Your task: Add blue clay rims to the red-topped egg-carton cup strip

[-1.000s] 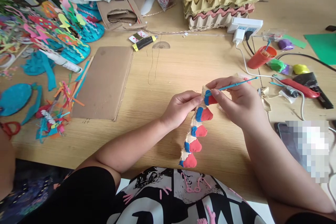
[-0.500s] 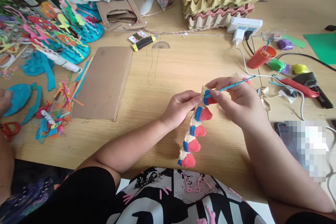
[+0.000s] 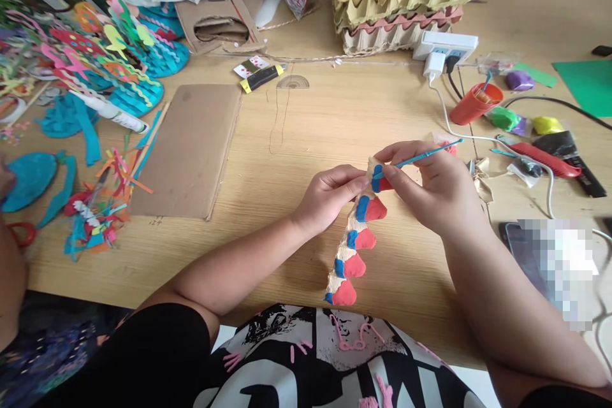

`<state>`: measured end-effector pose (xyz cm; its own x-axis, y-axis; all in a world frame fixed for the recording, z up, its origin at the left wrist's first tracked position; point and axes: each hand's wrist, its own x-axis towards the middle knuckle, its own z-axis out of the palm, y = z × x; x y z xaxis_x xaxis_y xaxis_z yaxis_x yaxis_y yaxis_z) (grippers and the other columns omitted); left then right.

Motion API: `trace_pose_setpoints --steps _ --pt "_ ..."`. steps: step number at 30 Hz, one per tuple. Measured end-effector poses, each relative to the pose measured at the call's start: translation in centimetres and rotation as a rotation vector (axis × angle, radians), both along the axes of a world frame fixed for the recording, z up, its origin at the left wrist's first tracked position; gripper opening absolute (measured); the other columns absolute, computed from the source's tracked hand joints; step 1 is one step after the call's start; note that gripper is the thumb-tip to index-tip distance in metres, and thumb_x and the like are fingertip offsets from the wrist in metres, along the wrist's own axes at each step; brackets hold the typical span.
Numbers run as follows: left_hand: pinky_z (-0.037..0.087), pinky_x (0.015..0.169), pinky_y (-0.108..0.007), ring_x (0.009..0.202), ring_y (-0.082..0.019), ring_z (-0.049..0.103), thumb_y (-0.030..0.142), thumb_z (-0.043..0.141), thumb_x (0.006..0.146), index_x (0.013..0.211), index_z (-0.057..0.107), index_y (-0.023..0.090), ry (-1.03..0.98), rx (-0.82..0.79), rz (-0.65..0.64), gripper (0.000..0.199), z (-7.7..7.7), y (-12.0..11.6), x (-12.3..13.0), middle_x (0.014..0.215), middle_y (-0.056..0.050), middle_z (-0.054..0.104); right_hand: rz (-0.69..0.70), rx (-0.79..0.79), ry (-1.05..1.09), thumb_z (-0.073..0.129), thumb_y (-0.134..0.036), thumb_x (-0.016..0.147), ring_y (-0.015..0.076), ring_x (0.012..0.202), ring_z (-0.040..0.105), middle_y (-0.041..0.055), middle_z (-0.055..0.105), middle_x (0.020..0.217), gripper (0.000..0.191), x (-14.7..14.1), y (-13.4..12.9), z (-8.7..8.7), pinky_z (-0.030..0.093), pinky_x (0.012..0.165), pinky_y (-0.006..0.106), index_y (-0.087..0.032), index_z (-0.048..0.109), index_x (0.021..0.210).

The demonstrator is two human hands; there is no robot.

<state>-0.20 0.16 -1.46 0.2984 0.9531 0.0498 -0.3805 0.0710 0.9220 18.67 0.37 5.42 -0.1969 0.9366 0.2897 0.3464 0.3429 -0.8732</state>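
Observation:
A strip of egg carton hangs at a slant in front of me, its scalloped edge covered with red and blue modelling clay. My left hand pinches it near the top between thumb and fingers. In my right hand is a thin blue clay modelling tool, gripped like a pen. Its tip touches the blue clay on the uppermost scallop. Part of that scallop's red clay is hidden behind my right thumb.
Cardboard lies left of my hands. Egg trays stand stacked behind, beside a power strip. Right are a red cup, clay packets and a phone. Another person's hand is at a blue disc.
My hands stay nearly in place; the blue tool has shifted very slightly, its tip still on the top scallop. At far left, the other person's hand and the red scissors have moved a little left.

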Motion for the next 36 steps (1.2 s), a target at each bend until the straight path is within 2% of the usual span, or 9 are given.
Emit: trace_pose_setpoints --steps 5,8,21,31,36 --pt "0.049 0.071 -0.028 0.074 -0.012 0.060 0.046 0.079 0.090 0.090 0.082 0.026 0.029 0.023 0.018 0.021 0.02 -0.01 0.01 0.082 -0.001 0.069 -0.011 -0.078 0.059 0.072 -0.039 0.093 0.0184 0.084 0.074 0.0045 0.076 0.104 0.017 -0.11 0.08 -0.02 0.063 0.082 0.040 -0.023 0.066 0.093" --pt "0.049 0.072 -0.027 0.074 -0.012 0.059 0.045 0.078 0.090 0.089 0.081 0.026 0.013 0.019 0.008 0.019 0.04 0.01 0.01 0.081 -0.001 0.069 -0.029 -0.084 0.073 0.072 -0.039 0.093 0.0182 0.086 0.073 0.0046 0.076 0.104 0.018 -0.23 0.09 -0.02 0.063 0.078 0.038 -0.023 0.066 0.091" --pt "0.049 0.071 -0.028 0.072 -0.012 0.059 0.047 0.079 0.089 0.089 0.081 0.025 0.014 0.007 0.011 0.022 0.03 -0.04 0.06 0.081 -0.001 0.070 -0.045 -0.063 0.060 0.072 -0.042 0.093 0.0175 0.081 0.073 0.0040 0.076 0.100 0.020 -0.40 -0.06 0.06 0.064 0.078 0.037 -0.023 0.066 0.091" --pt "0.049 0.072 -0.028 0.074 -0.012 0.059 0.044 0.078 0.091 0.090 0.082 0.026 0.016 0.029 0.010 0.018 0.10 -0.05 0.04 0.082 -0.001 0.070 -0.024 -0.122 0.093 0.073 -0.041 0.092 0.0169 0.079 0.074 0.0048 0.076 0.102 0.021 -0.34 -0.01 0.22 0.063 0.074 0.036 -0.023 0.065 0.088" --pt "0.048 0.067 -0.027 0.068 -0.011 0.057 0.046 0.080 0.089 0.088 0.081 0.024 -0.022 -0.030 0.005 0.022 0.32 -0.08 0.12 0.076 0.000 0.067 -0.025 -0.108 0.083 0.073 -0.041 0.092 0.0183 0.085 0.075 0.0053 0.076 0.104 0.020 -0.34 -0.01 0.41 0.063 0.079 0.037 -0.022 0.065 0.088"
